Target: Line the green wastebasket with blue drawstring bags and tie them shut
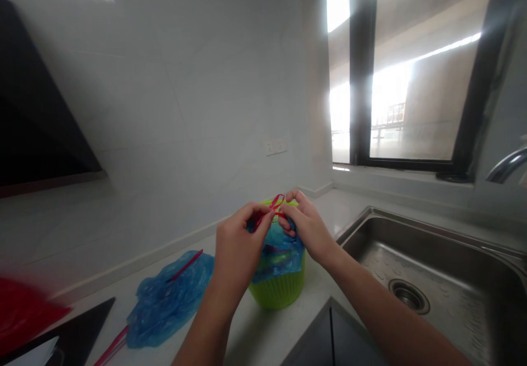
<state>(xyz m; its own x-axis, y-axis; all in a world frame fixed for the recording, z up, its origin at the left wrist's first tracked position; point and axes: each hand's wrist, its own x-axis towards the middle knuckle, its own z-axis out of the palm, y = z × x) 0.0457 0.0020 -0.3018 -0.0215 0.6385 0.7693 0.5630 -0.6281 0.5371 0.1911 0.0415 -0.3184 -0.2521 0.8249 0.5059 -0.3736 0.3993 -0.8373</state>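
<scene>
Left hand (242, 237) and right hand (308, 226) pinch a red string (280, 201), blue bag (284, 263) and green basket (278, 294) just beneath them.

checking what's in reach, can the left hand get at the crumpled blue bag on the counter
Probably yes: the blue plastic bag lies uncovered beside the left forearm, though the left hand is pinching a red drawstring.

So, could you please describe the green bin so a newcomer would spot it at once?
Start at the metal sink on the right, then follow the white counter left. The green bin stands there, by the left hand and right hand. Its ribbed lime-green side sets it apart from the crumpled blue bag farther left.
</scene>
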